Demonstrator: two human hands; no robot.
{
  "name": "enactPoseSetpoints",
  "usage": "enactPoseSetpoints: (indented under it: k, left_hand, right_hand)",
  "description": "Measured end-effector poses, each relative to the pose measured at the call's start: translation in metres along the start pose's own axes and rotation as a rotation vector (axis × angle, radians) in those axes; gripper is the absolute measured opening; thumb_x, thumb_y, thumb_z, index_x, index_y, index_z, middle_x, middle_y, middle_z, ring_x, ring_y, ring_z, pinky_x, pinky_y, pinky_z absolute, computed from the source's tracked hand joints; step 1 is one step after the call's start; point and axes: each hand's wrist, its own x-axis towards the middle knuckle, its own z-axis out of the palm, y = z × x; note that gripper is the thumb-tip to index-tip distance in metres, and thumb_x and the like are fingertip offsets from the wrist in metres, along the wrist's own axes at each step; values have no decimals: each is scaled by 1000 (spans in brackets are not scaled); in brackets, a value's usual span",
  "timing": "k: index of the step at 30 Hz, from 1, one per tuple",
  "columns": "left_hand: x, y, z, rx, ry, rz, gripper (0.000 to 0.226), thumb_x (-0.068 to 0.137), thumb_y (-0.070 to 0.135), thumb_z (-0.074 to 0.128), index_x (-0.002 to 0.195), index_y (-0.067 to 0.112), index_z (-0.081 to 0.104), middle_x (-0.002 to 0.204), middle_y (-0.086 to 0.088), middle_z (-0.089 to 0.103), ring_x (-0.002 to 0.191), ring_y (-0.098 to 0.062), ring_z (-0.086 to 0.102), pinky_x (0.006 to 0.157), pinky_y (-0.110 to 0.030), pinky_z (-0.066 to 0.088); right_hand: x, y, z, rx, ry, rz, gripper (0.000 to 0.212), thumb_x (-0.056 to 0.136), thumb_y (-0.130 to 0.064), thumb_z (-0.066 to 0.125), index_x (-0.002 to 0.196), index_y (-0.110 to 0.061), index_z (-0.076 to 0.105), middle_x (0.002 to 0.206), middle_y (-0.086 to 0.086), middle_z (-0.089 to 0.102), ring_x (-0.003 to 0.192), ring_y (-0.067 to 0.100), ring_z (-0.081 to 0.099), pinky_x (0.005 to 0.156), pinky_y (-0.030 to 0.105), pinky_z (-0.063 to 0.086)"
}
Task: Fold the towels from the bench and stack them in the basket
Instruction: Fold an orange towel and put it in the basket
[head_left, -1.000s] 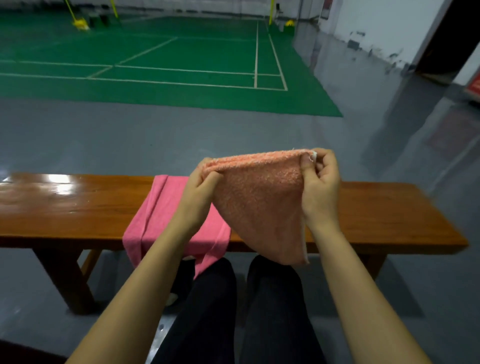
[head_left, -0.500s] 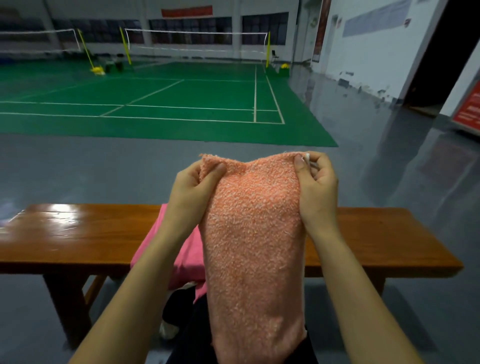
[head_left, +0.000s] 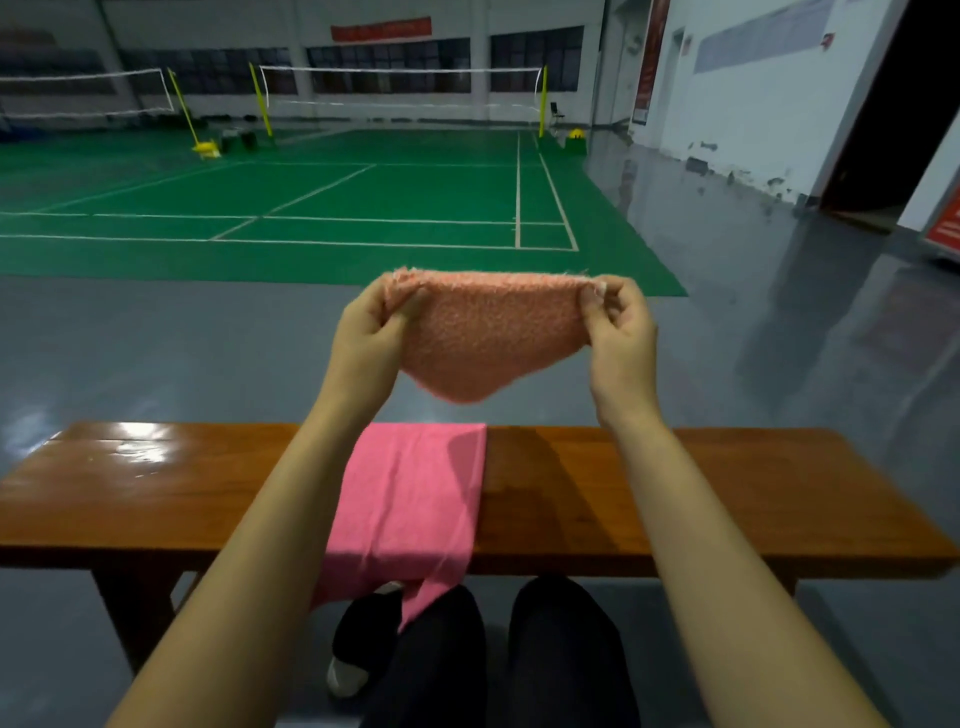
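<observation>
left hand (head_left: 366, 332) and right hand (head_left: 621, 332) pinch top corners of orange towel (head_left: 485, 338), sagging between; pink towel (head_left: 415, 499) on bench (head_left: 675, 499) below grip.

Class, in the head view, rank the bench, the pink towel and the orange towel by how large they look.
1. bench
2. pink towel, draped over the bench
3. orange towel, pinched by the left hand and right hand; it looks folded and is held in the air, so its true size is unsure.
</observation>
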Motion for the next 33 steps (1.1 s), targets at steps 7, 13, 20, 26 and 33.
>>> enactPoseSetpoints:
  k: [7,13,20,26,33]
  left_hand:
    - [-137,-115,-1,221,-302,-288,17,94,18,56,110,17,61,104,7,62,96,4,53,75,-14,37]
    - [-191,-154,-4,357,-315,-348,45,82,26,41,116,4,61,89,1,64,82,-18,60,60,-19,34]
    - [-170,-149,2,212,-287,-375,37,85,36,47,116,19,57,94,10,65,85,-6,59,67,-12,39]
    - [-179,-169,-8,269,-539,-365,27,77,35,75,95,39,55,86,37,63,82,17,58,69,-8,43]
    - [-145,-186,21,392,-299,-439,25,91,28,50,109,17,63,90,-13,69,83,-29,63,73,-39,48]
  right_hand:
    - [-111,126,-33,-113,-160,320,22,97,-6,48,83,-22,52,80,-6,54,67,-7,49,60,12,37]
    - [-152,157,-40,-86,-235,481,14,98,-12,48,87,-18,54,80,-5,55,68,-4,51,60,14,37]
    - [-139,162,-40,-121,-520,637,26,85,-4,66,98,-25,60,97,-9,66,93,7,64,78,14,51]
    - [-134,169,-32,-103,-311,563,20,89,-6,62,98,-24,59,93,-8,66,83,0,62,71,11,49]
    - [-104,187,2,-102,-169,514,13,95,-19,57,108,-21,56,96,-11,64,81,-3,64,67,14,50]
